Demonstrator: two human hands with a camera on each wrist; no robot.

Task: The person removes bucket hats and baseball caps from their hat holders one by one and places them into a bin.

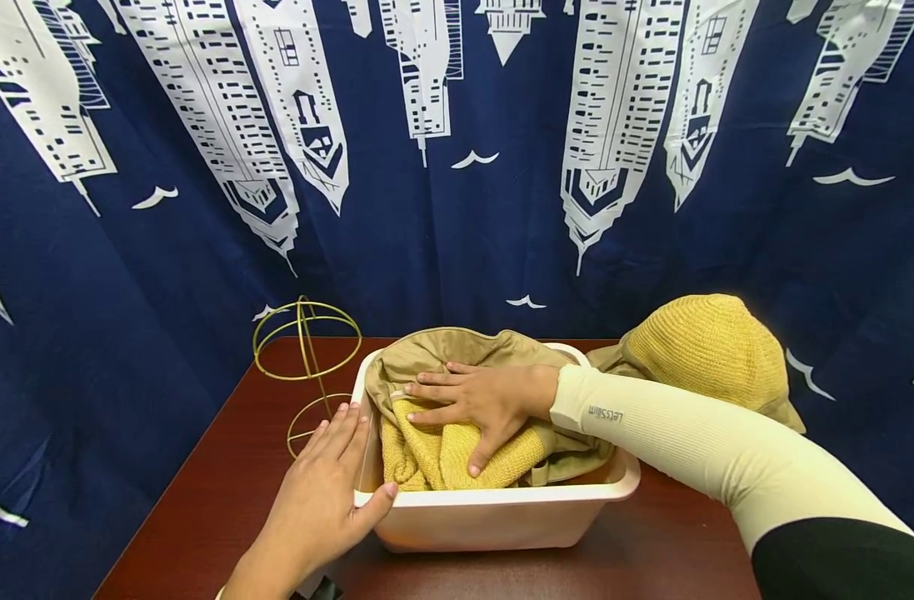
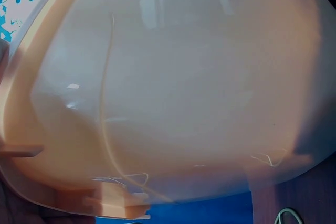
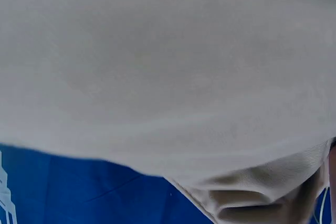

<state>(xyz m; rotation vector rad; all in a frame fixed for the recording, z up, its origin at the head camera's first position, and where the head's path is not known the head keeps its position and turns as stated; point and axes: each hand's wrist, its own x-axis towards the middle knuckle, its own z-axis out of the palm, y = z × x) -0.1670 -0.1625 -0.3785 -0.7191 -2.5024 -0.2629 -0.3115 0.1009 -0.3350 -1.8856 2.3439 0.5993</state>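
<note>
Hands [image 1: 317,496], yellow knitwear [image 1: 427,454] under the right [image 1: 497,404]

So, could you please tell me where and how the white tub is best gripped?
Probably by the rim at its left and right ends, coming from both sides: the white tub flares outward toward it, and fabric fills the middle.

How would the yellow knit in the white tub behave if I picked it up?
The yellow knit would probably flop, since it lies in soft folds inside the tub. Its coarse texture suggests it won't slide easily. It may drag the tan cloth along, as the two lie against each other.
</note>
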